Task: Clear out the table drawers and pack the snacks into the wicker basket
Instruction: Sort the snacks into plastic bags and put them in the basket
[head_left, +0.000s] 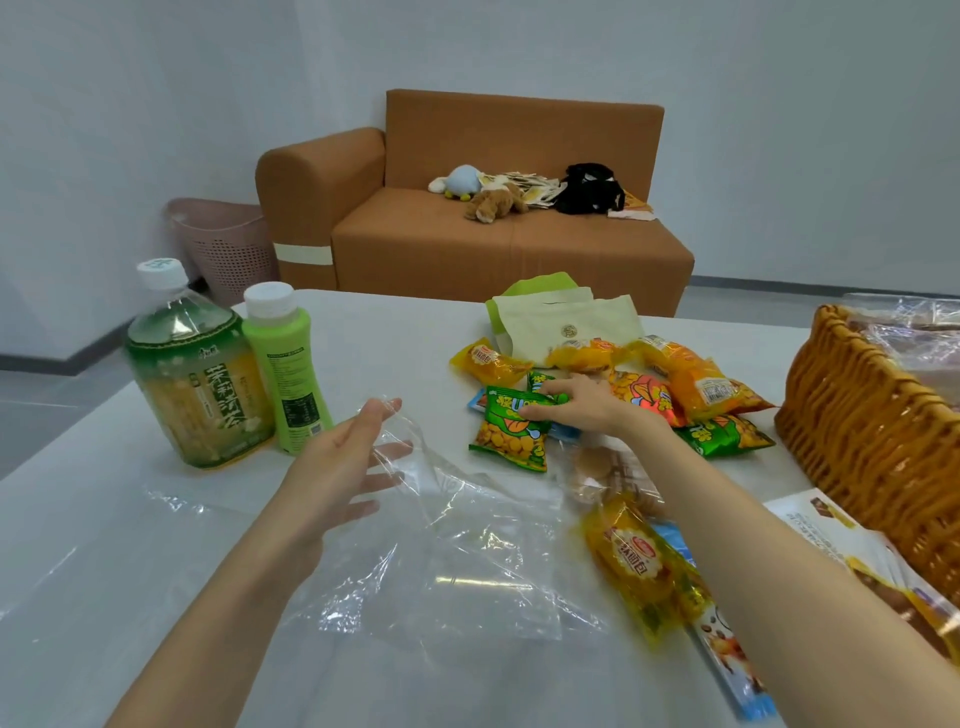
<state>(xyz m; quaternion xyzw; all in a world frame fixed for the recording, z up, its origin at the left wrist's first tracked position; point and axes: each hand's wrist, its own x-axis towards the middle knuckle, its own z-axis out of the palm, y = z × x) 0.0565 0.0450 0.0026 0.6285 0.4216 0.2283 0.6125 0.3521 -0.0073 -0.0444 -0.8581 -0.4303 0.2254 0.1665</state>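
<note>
1. The right grip (571, 405), a bare hand, is curled over the top edge of a green snack packet (511, 434). The thumb lies on its printed face and the fingers fold over the seam behind, so it pinches the packet.
2. That packet lies on the tabletop (104, 519) in the middle of the snack pile, well apart from the wicker basket (857, 431) at the right edge.
3. It is probably light, puffed with air and glossy, with brittle biscuits inside. The flat crimped seam is the place to hold it, since squeezing the belly could crush the contents or let the film slide.
4. A second green packet (540, 382) sits under the fingertips. Blur hides whether it is caught in the same pinch.
5. The left grip (343, 462) is spread, palm turned inward, its fingertips touching a clear plastic bag (467, 545) that lies crumpled across the near tabletop. The film is limp and clingy and may drag along with anything lifted over it.
6. The yellow bread packets (631, 566) near the right forearm look soft and squashable, so they are better laid on top in the basket.
7. The tea bottle (197, 374) and the green bottle (285, 374) stand upright at the left, touching each other. They look heavy and rigid, best gripped around the body.
</note>
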